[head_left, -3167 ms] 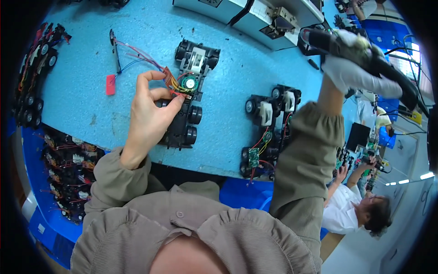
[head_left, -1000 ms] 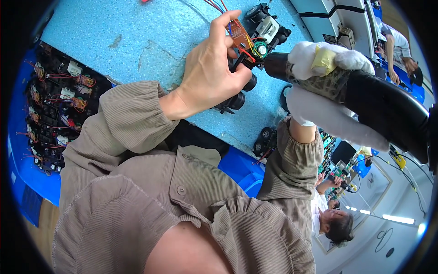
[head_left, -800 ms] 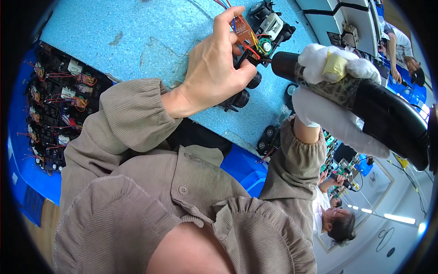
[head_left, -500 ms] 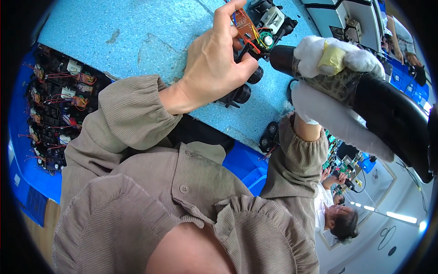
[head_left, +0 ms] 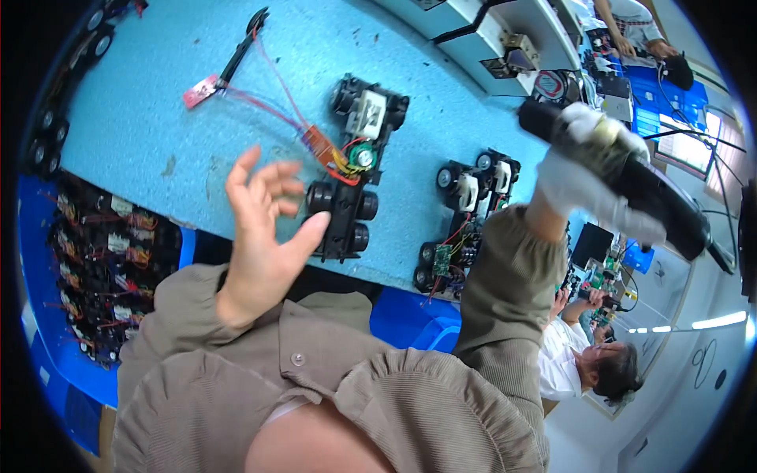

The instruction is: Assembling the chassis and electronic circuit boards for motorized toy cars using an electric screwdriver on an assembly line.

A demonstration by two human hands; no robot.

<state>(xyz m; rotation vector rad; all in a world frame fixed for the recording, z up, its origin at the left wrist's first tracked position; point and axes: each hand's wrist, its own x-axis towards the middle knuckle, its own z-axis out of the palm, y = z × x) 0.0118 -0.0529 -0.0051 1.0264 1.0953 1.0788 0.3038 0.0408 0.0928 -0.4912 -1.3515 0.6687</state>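
A blue bin of wired circuit boards [head_left: 102,260] sits at the table's [head_left: 158,102] left edge. The left hand [head_left: 264,236] hovers with its grip apart, holding nothing, just beside the black toy car chassis [head_left: 347,181] lying on the table. The gloved right hand [head_left: 587,169] has its grip clamped on a black power screwdriver [head_left: 631,177], raised well apart from the chassis.

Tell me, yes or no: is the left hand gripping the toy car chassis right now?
No. The left hand is open with fingers spread, beside the toy car chassis on the blue table, holding nothing.

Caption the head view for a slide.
Bare left hand open above a toy car chassis; gloved right hand grips a black power screwdriver.
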